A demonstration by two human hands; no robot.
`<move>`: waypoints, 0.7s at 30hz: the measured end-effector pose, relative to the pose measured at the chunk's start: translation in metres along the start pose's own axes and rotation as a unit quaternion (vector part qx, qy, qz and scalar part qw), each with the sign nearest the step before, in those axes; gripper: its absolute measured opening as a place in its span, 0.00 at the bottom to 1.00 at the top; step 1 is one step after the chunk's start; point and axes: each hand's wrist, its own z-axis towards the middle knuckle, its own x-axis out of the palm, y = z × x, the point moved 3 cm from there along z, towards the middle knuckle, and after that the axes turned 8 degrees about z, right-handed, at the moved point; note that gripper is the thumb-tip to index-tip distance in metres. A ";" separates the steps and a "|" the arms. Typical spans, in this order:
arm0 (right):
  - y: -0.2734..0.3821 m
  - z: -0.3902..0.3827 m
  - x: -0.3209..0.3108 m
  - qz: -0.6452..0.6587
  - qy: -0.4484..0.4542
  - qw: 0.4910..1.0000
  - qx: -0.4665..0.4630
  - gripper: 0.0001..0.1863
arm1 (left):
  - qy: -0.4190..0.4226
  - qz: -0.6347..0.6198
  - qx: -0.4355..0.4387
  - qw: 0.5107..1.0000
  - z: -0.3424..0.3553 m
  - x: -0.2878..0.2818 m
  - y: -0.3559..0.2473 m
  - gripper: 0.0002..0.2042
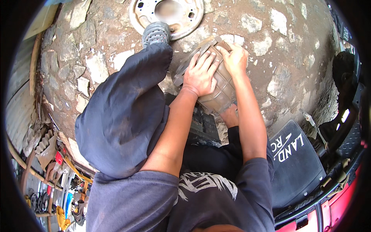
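A ribbed, grey-brown metal gearbox casing [219, 101] stands tilted between my legs over the stony ground. Across its upper left side lies my left hand [199, 75], fingers slightly apart and bent over the casing. My right hand [234, 58] grips the far right edge, with the thumb on the upper face. The casing's flanged end [179, 73] shows at the left, partly behind my left hand. Its underside is hidden.
A round pale metal plate [138, 17] with holes lies ahead, beside my grey shoe [156, 33]. At the right hangs a black mud flap [295, 166] near a red vehicle body [336, 210]. Scrap and tools [63, 193] crowd the lower left. Rough stones [96, 65] cover the ground.
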 end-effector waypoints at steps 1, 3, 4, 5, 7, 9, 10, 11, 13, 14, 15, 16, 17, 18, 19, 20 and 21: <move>0.003 -0.001 -0.003 0.003 0.022 1.000 0.001 0.18 | 0.000 -0.002 -0.001 1.000 0.000 0.000 0.000 0.30; 0.009 0.001 -0.007 0.024 0.039 0.999 0.016 0.18 | 0.001 -0.006 -0.003 1.000 0.000 -0.001 0.001 0.30; 0.010 0.002 -0.007 0.014 0.037 0.999 0.021 0.18 | 0.009 -0.006 0.000 1.000 -0.001 -0.002 -0.001 0.29; 0.010 0.003 -0.006 0.003 0.035 0.999 0.027 0.18 | -0.001 -0.005 0.000 1.000 0.001 -0.003 -0.001 0.29; 0.010 0.004 0.002 -0.012 -0.010 1.000 0.021 0.18 | -0.020 -0.005 0.000 1.000 0.005 -0.003 -0.002 0.29; 0.008 -0.004 0.007 0.000 -0.038 0.999 0.019 0.18 | -0.007 -0.005 -0.001 1.000 0.001 -0.002 -0.003 0.29; 0.009 -0.008 0.009 0.025 -0.043 0.999 0.017 0.18 | 0.001 0.000 0.000 1.000 0.000 -0.001 -0.001 0.29; 0.010 -0.010 0.010 0.049 -0.047 0.998 0.015 0.18 | 0.008 0.004 0.001 1.000 0.001 0.000 0.000 0.29; 0.005 -0.007 0.005 0.043 -0.015 0.999 0.007 0.19 | 0.004 0.001 0.000 1.000 0.000 0.000 0.000 0.29; 0.006 -0.004 0.001 0.024 0.006 1.000 0.012 0.18 | 0.004 0.000 -0.001 1.000 -0.001 0.000 0.000 0.29; 0.007 -0.001 0.000 0.005 0.027 0.999 0.017 0.18 | 0.004 -0.001 -0.003 1.000 -0.001 -0.001 0.000 0.29; 0.010 0.000 -0.001 -0.005 0.008 1.000 0.012 0.18 | 0.004 0.000 -0.001 1.000 -0.001 0.000 0.000 0.29; 0.013 0.001 0.001 -0.015 -0.011 1.000 0.008 0.17 | 0.004 0.000 0.001 1.000 0.000 0.001 0.000 0.29; 0.016 0.002 0.002 -0.025 -0.030 0.999 0.004 0.17 | 0.005 0.001 0.002 1.000 0.000 0.002 -0.001 0.29; 0.015 0.000 0.005 -0.030 -0.042 0.999 0.007 0.17 | 0.000 -0.002 0.001 1.000 0.000 0.000 -0.001 0.29; 0.014 -0.003 0.008 -0.034 -0.054 0.998 0.010 0.16 | -0.006 -0.004 -0.001 1.000 0.001 -0.001 -0.002 0.29; 0.012 -0.005 0.010 -0.039 -0.066 0.997 0.013 0.16 | -0.011 -0.007 -0.002 1.000 0.002 -0.003 -0.003 0.29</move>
